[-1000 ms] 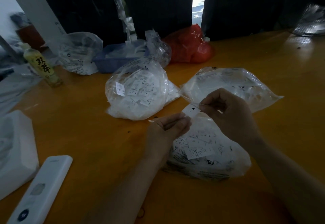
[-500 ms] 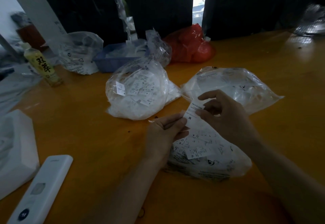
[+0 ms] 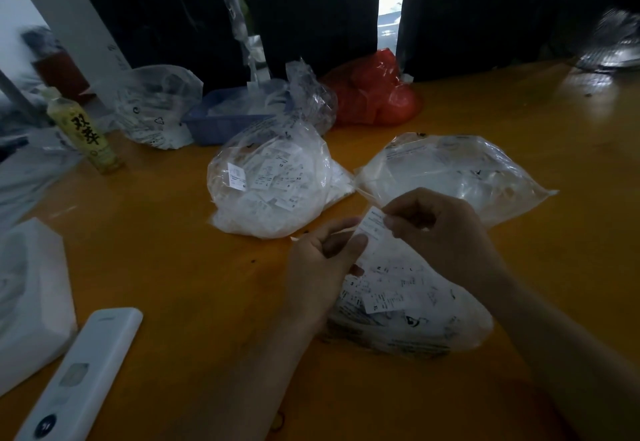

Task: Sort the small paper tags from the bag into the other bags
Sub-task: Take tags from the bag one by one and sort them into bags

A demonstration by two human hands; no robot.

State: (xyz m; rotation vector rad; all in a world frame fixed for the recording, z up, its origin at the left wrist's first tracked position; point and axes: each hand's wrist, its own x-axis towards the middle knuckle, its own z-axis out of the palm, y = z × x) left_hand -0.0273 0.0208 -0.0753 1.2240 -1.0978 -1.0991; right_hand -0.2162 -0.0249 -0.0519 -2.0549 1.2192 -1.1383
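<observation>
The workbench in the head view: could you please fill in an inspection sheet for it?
Surface: orange table, dimly lit.
Job's things: near bag of tags under the hands; round bag and flat bag beyond; one paper tag held above the near bag.
Clutter: bottle, blue tray, red bag, white remote, white box.
Hands: left hand and right hand both pinch the tag.
Cables: nothing seen.
Surroundings: dark curtains behind.

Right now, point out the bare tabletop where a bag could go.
Free: the stretch right of the right-hand clear bag, toward the table edge; also between the remote and left hand. Crowded: the back row around the blue tray and red bag.
</observation>
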